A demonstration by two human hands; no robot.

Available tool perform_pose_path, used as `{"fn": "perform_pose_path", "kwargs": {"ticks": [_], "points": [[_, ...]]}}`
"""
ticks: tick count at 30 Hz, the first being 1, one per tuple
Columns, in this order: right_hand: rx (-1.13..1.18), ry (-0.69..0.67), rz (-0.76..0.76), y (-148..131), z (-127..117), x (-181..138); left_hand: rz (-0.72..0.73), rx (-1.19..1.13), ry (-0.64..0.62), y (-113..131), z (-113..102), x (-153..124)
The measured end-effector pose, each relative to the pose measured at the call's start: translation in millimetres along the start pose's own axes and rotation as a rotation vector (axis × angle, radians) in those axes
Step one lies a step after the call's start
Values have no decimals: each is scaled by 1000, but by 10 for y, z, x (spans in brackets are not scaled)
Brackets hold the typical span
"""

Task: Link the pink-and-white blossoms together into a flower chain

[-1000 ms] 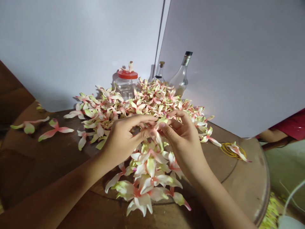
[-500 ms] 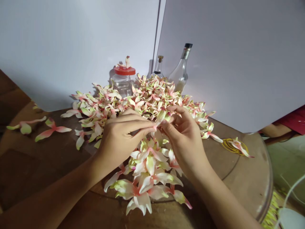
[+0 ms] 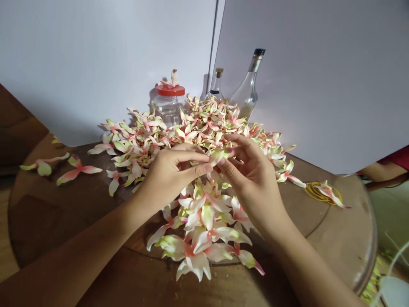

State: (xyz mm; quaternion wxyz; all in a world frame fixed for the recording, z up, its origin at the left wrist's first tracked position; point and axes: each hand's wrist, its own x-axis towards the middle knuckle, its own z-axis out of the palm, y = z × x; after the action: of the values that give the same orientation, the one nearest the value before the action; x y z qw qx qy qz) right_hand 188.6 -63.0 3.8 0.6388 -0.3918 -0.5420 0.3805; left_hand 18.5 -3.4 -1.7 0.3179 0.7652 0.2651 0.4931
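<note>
My left hand (image 3: 171,177) and my right hand (image 3: 251,179) meet above the table, their fingertips pinching a pale green-and-pink artificial flower (image 3: 217,156) between them. Behind my hands lies a large heap of loose cream, green and pink flowers (image 3: 191,128). Below my wrists, a cluster of larger similar flowers (image 3: 201,230) lies close together. Any thread or stem between my fingers is hidden.
A glass jar (image 3: 168,111) with a red lid stands behind the heap, next to two glass bottles (image 3: 246,94). Yellow rubber bands (image 3: 319,192) lie on the round wooden table (image 3: 335,226). A white board (image 3: 96,51) stands behind. A person's arm (image 3: 383,172) shows at right.
The whole scene has shifted slightly upward and right in view. My left fingers have shifted a little on the flower, and both hands still hold it.
</note>
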Motion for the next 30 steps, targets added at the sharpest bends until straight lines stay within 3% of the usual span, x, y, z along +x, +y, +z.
{"fn": "perform_pose_path", "kwargs": {"ticks": [5, 13, 24, 30], "points": [[2, 25, 29, 13, -5, 9, 21, 43, 107, 37, 58, -40], [46, 20, 66, 71, -42, 28, 57, 163, 141, 26, 73, -79], [-23, -16, 82, 38, -15, 31, 209, 322, -42, -25, 22, 7], [-166, 61, 6, 28, 23, 1, 182, 455, -86, -82, -6, 7]]}}
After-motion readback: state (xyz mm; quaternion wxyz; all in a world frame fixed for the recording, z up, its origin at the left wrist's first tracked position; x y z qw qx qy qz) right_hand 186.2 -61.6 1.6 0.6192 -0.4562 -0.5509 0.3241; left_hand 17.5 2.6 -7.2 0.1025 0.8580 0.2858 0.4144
